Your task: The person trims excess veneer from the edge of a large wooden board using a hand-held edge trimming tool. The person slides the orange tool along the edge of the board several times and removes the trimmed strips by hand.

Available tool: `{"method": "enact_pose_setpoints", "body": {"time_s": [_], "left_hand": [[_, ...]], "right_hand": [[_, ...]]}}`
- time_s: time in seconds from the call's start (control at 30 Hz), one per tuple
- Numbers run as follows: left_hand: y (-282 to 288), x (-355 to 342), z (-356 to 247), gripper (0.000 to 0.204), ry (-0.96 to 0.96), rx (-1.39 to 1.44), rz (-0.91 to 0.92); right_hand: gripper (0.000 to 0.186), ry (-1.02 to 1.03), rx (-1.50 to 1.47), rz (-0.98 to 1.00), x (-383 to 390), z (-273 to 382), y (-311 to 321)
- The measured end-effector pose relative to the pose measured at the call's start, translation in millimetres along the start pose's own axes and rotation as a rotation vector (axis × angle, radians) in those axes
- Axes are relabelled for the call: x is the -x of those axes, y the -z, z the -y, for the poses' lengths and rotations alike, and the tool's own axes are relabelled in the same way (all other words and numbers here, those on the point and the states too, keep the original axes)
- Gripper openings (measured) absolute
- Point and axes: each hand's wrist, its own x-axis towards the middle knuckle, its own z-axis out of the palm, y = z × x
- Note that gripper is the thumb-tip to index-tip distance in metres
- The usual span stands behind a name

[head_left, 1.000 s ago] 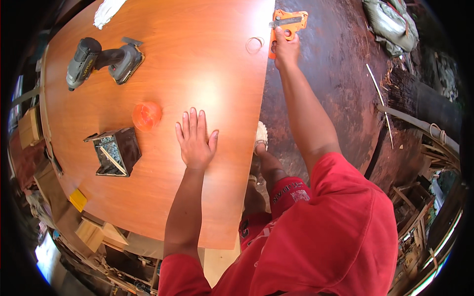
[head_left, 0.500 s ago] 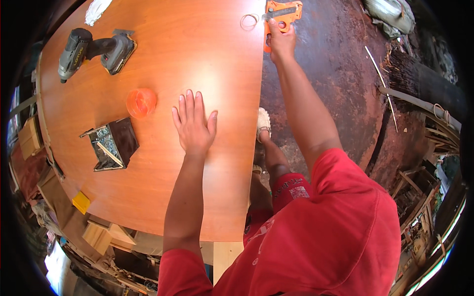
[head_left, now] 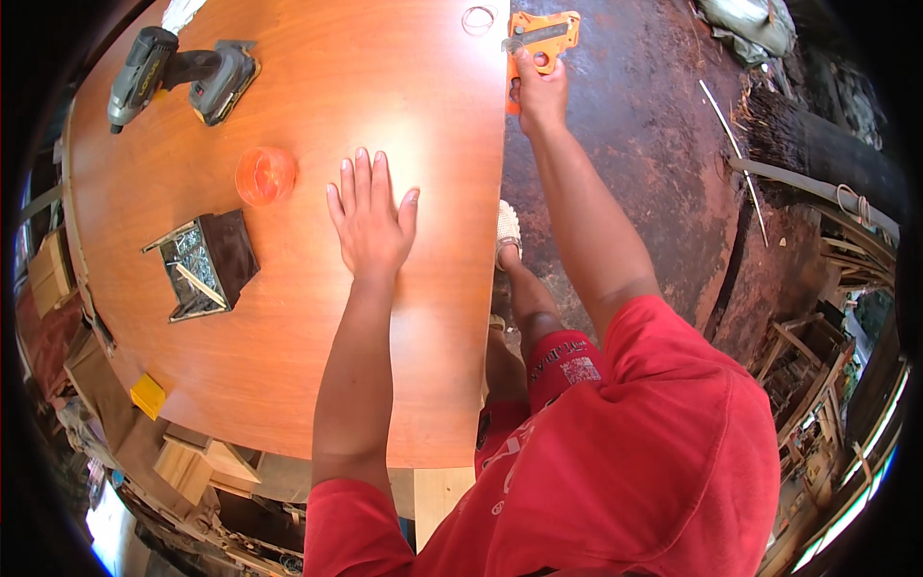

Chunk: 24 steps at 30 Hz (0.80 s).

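Note:
My left hand (head_left: 371, 226) lies palm down with fingers spread on a large wood-toned panel (head_left: 423, 385). At the panel's far right edge, my right hand (head_left: 541, 91) is closed around an orange hand-held edge trimmer (head_left: 546, 37) with a grey metal bar. The tool sits against the edge, partly out over the floor. Beside it on the panel lies a thin curled strip (head_left: 478, 19). Left of my left hand stands an orange round cup (head_left: 265, 176). Nearby is a dark open box (head_left: 231, 252) of metal fasteners, with a light wooden stick across it.
A grey-black cordless drill (head_left: 183, 77) lies far left on the panel, near a white crumpled item (head_left: 181, 13). A yellow block (head_left: 147, 395) is by the left near edge. Wooden pieces (head_left: 202, 466) stand below the panel. Right, a thin white stick (head_left: 735, 159) lies on the dark floor.
The edge trimmer in my right hand has slid a little toward me along the panel's edge. My left hand stays flat in place; the whole view has shifted slightly.

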Motion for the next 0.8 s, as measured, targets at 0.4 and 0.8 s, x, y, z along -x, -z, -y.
{"method": "enact_pose_setpoints", "body": {"time_s": [0.4,0.8], "left_hand": [[-4.2,0.6,2.1,0.062,-0.013,-0.001,-0.042],[-4.1,0.2,0.4,0.062,0.013,-0.012,0.021]], "right_hand": [[0.032,-0.026,0.025,-0.004,61.9,-14.7,24.0],[0.027,-0.081,0.057,-0.064,122.2,-25.5,45.3]]}}
